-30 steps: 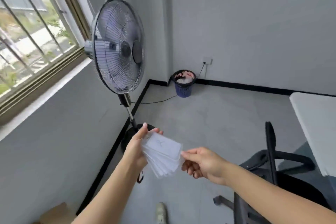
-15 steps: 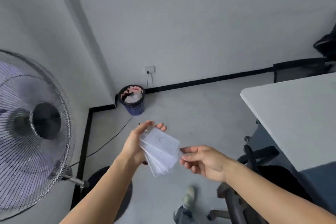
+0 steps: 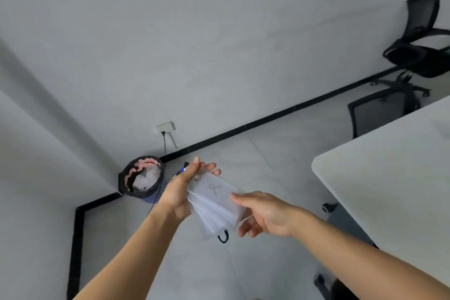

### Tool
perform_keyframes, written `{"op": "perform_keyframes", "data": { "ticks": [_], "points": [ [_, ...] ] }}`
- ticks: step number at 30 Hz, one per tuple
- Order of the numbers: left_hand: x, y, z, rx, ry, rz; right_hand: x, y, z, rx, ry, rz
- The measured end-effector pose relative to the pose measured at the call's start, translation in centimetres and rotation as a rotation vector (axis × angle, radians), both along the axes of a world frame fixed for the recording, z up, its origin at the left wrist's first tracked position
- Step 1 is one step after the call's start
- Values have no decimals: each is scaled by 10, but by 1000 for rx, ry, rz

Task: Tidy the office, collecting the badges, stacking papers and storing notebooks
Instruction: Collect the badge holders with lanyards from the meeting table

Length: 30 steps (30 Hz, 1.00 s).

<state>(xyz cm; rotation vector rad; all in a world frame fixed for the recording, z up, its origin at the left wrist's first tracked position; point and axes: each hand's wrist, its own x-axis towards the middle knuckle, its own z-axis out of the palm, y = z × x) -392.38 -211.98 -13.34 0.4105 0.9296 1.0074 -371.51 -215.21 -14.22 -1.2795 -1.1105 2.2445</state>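
Slid further over the fanned badges (image 3: 214,207), the right hand (image 3: 265,214) is pinched on their right edge, while their top end is gripped by the left hand (image 3: 180,192), left of the table (image 3: 389,178) corner.

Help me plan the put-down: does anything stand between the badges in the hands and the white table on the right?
Nothing visible does. The left hand holds the fanned badges and the right hand pinches their right edge; only floor shows between them and the white table.
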Motion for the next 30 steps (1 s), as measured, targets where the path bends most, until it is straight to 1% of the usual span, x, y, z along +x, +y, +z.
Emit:
{"op": "perform_keyframes", "data": {
  "ticks": [2, 7, 10, 14, 17, 19, 21, 24, 27, 29, 30],
  "points": [
    [9, 40, -2, 3, -42, -2, -1, 31, -3, -15, 28, -48],
    [15, 147, -13, 16, -9, -58, 2, 120, -13, -36, 103, -322],
    [23, 220, -20, 14, 3, -92, 12, 181, -17, 13, 99, -453],
    [51, 324, -17, -56, -30, -74, 16, 264, -11, 53, 43, -495],
    [80, 387, -6, -73, -61, -168, 24, 312, -9, 65, 9, -555],
    [104, 429, -4, -73, -81, -247, 41, 341, -7, 69, 4, -634],
    [132, 468, -2, -75, -62, -357, 64, 369, -8, 80, 9, -721],
    [175, 517, -4, -20, 15, -509, 99, 408, -8, 95, 0, -808],
    [232, 573, -9, 96, 105, -531, 147, 457, -12, 116, 35, -865],
    [263, 608, -7, 141, 118, -519, 178, 486, -10, 139, 78, -838],
    [283, 631, -9, 133, 126, -534, 198, 505, -10, 144, 93, -822]
  ]
}}
